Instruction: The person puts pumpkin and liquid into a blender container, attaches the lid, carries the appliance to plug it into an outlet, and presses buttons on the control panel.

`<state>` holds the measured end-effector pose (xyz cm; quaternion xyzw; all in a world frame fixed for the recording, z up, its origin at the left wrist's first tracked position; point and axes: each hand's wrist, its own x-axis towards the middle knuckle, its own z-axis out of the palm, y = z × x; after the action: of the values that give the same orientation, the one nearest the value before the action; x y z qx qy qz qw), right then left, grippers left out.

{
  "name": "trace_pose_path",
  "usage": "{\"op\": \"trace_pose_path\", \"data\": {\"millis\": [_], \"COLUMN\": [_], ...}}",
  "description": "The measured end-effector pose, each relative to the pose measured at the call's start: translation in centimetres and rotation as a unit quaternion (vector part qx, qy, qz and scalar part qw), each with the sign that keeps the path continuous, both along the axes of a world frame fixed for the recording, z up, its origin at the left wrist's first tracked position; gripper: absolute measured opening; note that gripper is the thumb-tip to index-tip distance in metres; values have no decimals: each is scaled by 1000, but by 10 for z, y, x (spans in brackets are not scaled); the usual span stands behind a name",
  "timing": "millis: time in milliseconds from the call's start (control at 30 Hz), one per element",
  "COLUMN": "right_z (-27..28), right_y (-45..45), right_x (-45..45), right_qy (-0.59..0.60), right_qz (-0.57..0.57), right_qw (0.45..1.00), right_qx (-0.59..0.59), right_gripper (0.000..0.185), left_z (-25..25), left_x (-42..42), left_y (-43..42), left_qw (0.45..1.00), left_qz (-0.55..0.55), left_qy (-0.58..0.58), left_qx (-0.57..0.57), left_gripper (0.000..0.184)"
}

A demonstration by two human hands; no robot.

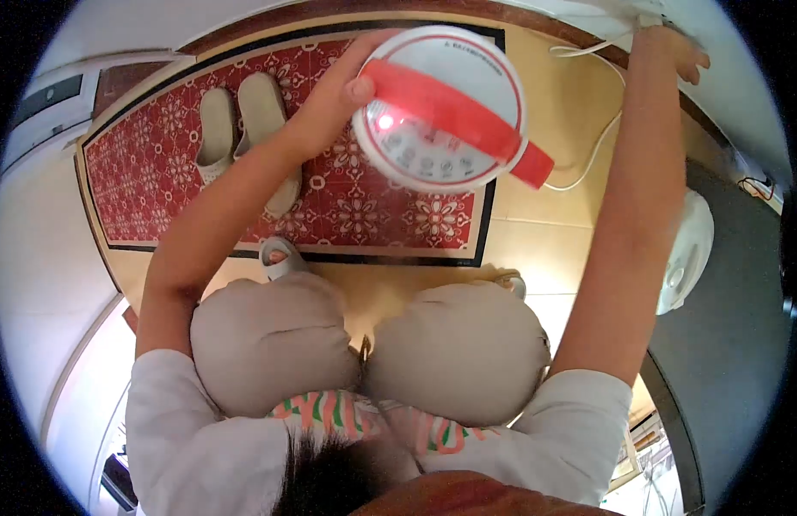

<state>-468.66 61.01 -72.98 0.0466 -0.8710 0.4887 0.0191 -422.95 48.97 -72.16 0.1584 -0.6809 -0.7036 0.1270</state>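
A round white appliance with a red handle across its lid, a red spout and a lit button panel is at the upper middle. My left hand grips it at its left side, thumb on the red handle's end; the other fingers are partly hidden behind it. At the upper right my right hand is at the wall beside a small pale socket or plug, its fingers curled and partly hidden. A white cable runs from there down to the floor behind the appliance.
A red patterned mat lies on the floor with beige slippers on it. A white rounded object stands by the dark surface at the right. My bent knees are below the mat.
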Motion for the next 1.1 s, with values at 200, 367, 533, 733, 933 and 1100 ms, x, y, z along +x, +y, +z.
{"op": "trace_pose_path", "data": {"millis": [200, 367, 533, 733, 933, 1100], "right_z": [-39, -56, -30, -37, -39, -39], "right_y": [25, 77, 129, 106, 90, 92], "right_x": [68, 200, 245, 266, 258, 257], "right_qy": [46, -41, -215, -318, -359, -362], "right_qz": [130, 278, 369, 269, 254, 260], "right_qw": [990, 957, 895, 848, 817, 811], "right_qx": [1, -72, -130, -329, -373, -379], "right_gripper": [36, 33, 39, 47, 46, 47], "left_z": [-7, 15, -1, -11, -8, -5], "left_x": [6, 3, 13, 23, 31, 29], "left_y": [8, 18, 28, 58, 59, 60], "left_qw": [1000, 997, 997, 990, 988, 988], "left_qz": [2, -25, 20, 122, 132, 125], "left_qy": [-30, 22, 46, 73, 79, 93], "left_qx": [6, 65, 52, 16, 20, 12], "left_gripper": [90, 89, 81, 72, 70, 71]}}
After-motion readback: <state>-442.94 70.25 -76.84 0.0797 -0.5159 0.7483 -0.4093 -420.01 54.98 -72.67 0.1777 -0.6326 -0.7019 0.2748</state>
